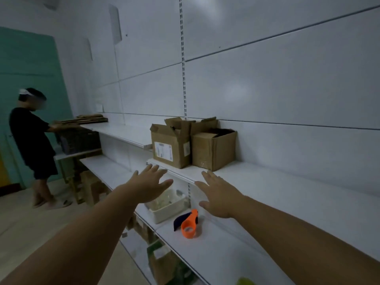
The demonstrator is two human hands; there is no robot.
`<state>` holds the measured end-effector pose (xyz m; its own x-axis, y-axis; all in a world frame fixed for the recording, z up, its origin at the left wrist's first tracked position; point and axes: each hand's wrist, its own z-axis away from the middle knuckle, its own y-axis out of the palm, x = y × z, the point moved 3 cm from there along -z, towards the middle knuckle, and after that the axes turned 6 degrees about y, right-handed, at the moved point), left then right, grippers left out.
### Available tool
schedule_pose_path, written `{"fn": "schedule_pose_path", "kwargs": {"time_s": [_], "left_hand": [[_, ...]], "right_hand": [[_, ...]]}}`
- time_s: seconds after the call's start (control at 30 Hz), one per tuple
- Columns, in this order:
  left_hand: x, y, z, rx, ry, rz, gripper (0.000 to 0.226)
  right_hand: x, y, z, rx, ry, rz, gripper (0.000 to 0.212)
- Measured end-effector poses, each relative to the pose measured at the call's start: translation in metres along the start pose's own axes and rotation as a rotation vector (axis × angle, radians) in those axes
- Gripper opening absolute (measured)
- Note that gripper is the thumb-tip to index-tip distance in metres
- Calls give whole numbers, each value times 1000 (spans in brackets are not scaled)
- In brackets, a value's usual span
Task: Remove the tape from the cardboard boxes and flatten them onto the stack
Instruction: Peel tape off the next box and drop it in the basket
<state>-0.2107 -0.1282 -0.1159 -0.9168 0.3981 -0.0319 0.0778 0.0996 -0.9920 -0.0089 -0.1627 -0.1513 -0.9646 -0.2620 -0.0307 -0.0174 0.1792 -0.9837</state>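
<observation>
Two brown cardboard boxes stand side by side on a white shelf (267,182). The left box (170,147) has raised flaps and a white label on its front. The right box (212,151) is open on top. Both my arms stretch toward them. My left hand (147,182) hovers with fingers spread, just short of the left box. My right hand (220,193) is also spread, below the right box. Neither hand touches a box. A stack of flattened cardboard (92,118) lies far along the shelf at the left.
An orange tape dispenser (190,225) and a white plastic tub (166,204) sit on the lower shelf under my hands. Another person (33,145) in dark clothes stands at the left by the flattened cardboard. More boxes sit on shelves below.
</observation>
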Motion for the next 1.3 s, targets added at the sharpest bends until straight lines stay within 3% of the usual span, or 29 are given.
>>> {"fn": "schedule_pose_path", "kwargs": {"time_s": [0.13, 0.27, 0.4, 0.5, 0.57, 0.67, 0.8, 0.87, 1.0, 1.1, 1.2, 1.3], "left_hand": [[6, -1, -39, -2, 6, 19, 60], [5, -18, -74, -43, 43, 84, 59], [-8, -25, -103, -105, 91, 140, 53], [-27, -18, -121, -45, 179, 148, 44], [-33, -6, -137, -52, 231, 216, 42], [-34, 29, -154, -96, 206, 526, 54], [-51, 60, -168, -153, 111, 1189, 88], [-67, 52, -178, -200, 171, 1489, 84], [-87, 19, -193, -379, 367, 1666, 78], [-102, 4, -202, -249, 606, 1724, 67], [-121, -4, -213, -236, 737, 1684, 70], [-142, -5, -229, -226, 893, 1521, 58]], "right_hand": [[-31, 0, -46, -77, 31, 12, 66], [-68, -13, -101, -259, 175, -3, 65], [-96, -17, -153, -328, 246, 85, 83], [-103, -14, -177, -324, 303, 66, 75], [-108, -19, -181, -420, 364, 102, 60], [-116, -29, -167, -496, 354, 82, 37], [-135, -43, -123, -634, 459, -400, 35], [-132, -51, -100, -734, 496, -671, 40], [-126, -46, -62, -608, 551, -905, 60], [-124, -48, -34, -511, 598, -1000, 57], [-119, -42, -11, -318, 669, -793, 40], [-110, -56, 3, -221, 423, -600, 15]]}}
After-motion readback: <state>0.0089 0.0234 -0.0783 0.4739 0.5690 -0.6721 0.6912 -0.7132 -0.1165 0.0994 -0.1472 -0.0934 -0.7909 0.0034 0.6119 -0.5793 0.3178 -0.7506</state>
